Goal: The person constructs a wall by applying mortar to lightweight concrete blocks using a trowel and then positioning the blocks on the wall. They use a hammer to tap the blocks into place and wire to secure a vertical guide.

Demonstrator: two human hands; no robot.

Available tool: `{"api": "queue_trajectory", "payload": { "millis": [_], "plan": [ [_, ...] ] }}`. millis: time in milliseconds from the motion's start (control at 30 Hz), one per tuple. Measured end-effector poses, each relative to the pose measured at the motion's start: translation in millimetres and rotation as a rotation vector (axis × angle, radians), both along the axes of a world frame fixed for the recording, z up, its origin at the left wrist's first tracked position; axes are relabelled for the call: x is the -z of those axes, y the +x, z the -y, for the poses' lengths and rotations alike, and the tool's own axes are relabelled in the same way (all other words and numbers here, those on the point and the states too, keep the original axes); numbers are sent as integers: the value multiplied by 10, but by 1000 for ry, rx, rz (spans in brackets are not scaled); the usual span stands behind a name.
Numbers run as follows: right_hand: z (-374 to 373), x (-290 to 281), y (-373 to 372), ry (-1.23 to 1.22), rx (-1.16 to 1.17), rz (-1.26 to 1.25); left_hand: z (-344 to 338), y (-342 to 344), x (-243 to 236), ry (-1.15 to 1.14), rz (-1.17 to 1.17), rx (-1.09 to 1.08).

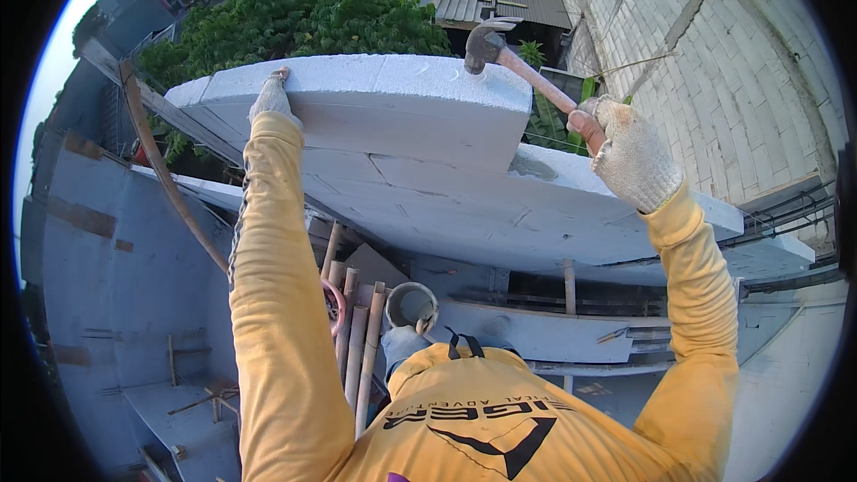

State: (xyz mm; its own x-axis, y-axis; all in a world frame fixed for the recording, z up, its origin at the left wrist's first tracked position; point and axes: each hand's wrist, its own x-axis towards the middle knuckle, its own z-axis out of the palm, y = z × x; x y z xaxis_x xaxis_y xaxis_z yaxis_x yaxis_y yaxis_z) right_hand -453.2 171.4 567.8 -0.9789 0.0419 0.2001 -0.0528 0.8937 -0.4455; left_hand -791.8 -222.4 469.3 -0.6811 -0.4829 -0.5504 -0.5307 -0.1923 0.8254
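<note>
A wall of white lightweight concrete blocks runs across in front of me. Its top course ends in a step, and a lower course carries on to the right. My left hand, in a knitted glove with bare fingertips, lies over the top edge of the upper course toward its left, fingers stretched forward and partly hidden. In my gloved right hand is a claw hammer, gripped by its handle. The hammer's metal head is at the right end of the upper course; whether it touches the block I cannot tell.
Below me, on my side of the wall, are a round bucket, several poles and a pink ring-shaped thing. A slanting wooden pole stands at left. Trees and a tall block wall rise beyond.
</note>
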Motion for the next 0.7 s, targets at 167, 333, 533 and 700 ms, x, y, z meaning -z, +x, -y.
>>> {"api": "queue_trajectory", "payload": {
  "millis": [167,333,533,700],
  "plan": [
    [-80,-113,-12,6,-19,4,-396,459,-302,-125,-81,-22],
    [204,-372,-256,-194,-137,-56,-190,455,-239,-123,-101,-56],
    [765,-630,-808,-614,-183,-126,-416,579,-353,-91,-68,-39],
    [1982,-1045,-1337,-553,-574,-249,1445,-132,531,280,-488,-386]
  ]
}}
